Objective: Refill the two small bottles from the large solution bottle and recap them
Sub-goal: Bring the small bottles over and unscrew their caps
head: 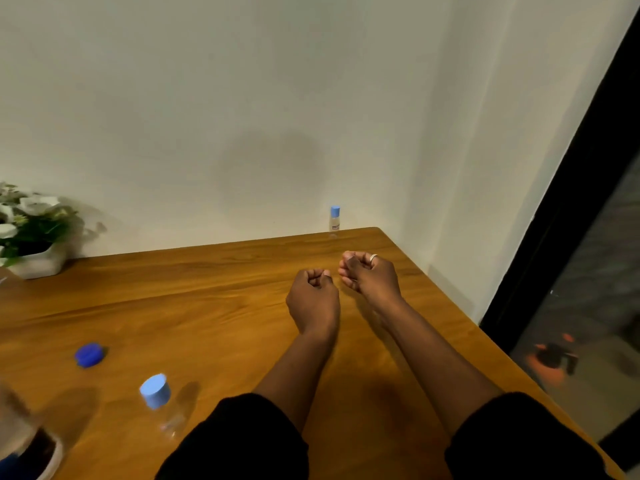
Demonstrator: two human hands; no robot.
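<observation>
Fingers (pixel 317 276) curl into fists on left hand (pixel 313 299) and right hand (pixel 372 278).

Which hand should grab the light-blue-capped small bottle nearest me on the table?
Left. The small bottle stands to the left of the left hand and its forearm; the right hand would have to reach across. Both hold nothing.

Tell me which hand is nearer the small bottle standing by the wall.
Right. The right hand lies just in front of the small bottle, slightly to its right. The left hand is farther back from it and to its left.
</observation>
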